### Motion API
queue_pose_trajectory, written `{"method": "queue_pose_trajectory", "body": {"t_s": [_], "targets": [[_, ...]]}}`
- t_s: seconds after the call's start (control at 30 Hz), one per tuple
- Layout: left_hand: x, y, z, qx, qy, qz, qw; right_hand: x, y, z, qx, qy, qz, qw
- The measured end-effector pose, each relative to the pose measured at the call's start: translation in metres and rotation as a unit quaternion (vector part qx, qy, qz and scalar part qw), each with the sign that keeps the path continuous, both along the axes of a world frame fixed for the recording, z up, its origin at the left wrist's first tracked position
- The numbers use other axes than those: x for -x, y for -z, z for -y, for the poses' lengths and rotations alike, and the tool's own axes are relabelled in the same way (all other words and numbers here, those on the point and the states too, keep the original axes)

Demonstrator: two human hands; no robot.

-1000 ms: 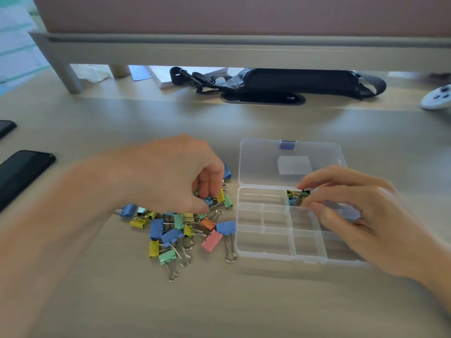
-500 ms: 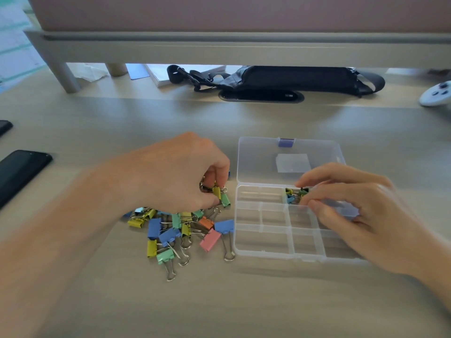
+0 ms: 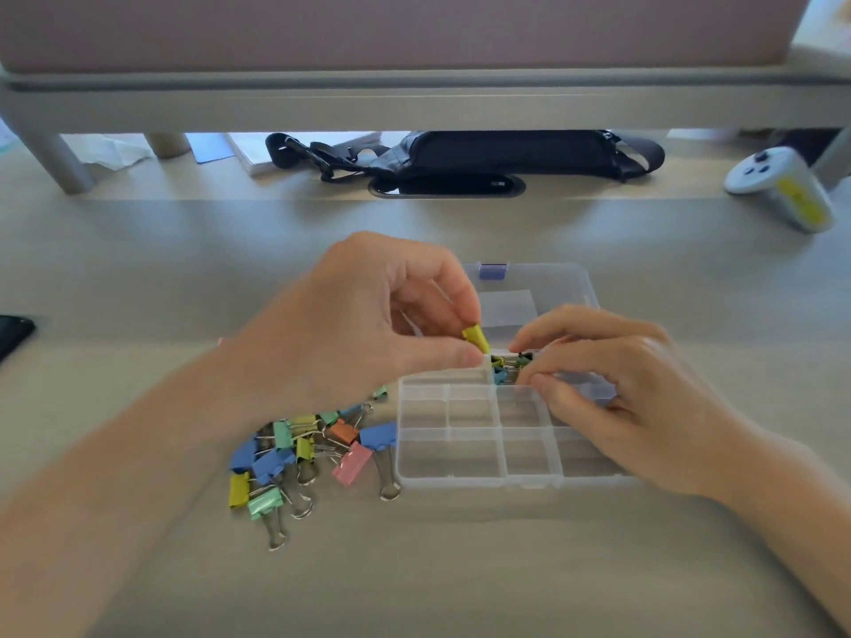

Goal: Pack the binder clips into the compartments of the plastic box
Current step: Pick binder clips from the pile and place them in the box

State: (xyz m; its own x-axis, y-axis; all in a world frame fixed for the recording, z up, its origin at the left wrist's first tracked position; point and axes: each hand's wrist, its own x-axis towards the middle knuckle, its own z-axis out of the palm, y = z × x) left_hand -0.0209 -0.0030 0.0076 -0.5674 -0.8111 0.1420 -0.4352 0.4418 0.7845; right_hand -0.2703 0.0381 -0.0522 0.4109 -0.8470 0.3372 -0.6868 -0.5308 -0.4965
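Note:
A clear plastic box point(image 3: 453, 481) with several compartments lies open on the desk, its lid point(image 3: 552, 280) folded back. My left hand point(image 3: 368, 324) pinches a yellow binder clip point(image 3: 476, 338) just above the box's far edge. My right hand point(image 3: 617, 389) rests on the box's right side, fingertips at a far compartment that holds several small clips point(image 3: 506, 367). A pile of coloured binder clips point(image 3: 304, 448) lies on the desk left of the box.
A black pouch with straps point(image 3: 497, 154) lies at the back under a raised shelf point(image 3: 414, 103). A white controller point(image 3: 783, 186) sits at the far right. A dark phone point(image 3: 11, 331) is at the left edge.
My left hand has lifted off the pile and moved right to the box's far edge with a yellow clip. My right hand has stayed at the compartment.

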Motion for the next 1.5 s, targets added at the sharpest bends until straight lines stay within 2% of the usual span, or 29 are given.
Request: {"method": "queue_pose_trajectory", "body": {"t_s": [0.33, 0.53, 0.67, 0.9, 1.23, 1.5], "targets": [[0.029, 0.011, 0.001, 0.062, 0.005, 0.123, 0.99, 0.0, 0.0, 0.001, 0.003, -0.007, 0.021, 1.0], [0.018, 0.002, 0.006, 0.076, -0.023, 0.099, 0.992, 0.0, 0.001, 0.001, 0.011, -0.008, 0.019, 1.0], [0.015, 0.001, 0.005, 0.061, -0.009, 0.108, 0.992, 0.0, 0.001, 0.001, 0.007, -0.005, 0.023, 1.0], [0.025, 0.011, -0.002, 0.008, -0.012, 0.043, 0.999, 0.0, 0.001, 0.002, 0.011, -0.015, 0.036, 0.999], [0.032, 0.018, -0.002, 0.103, 0.043, 0.069, 0.991, 0.001, 0.001, 0.003, 0.008, -0.031, 0.046, 0.998], [0.031, 0.023, -0.001, 0.161, 0.049, 0.087, 0.982, 0.003, 0.003, 0.004, -0.006, -0.011, 0.097, 0.995]]}}
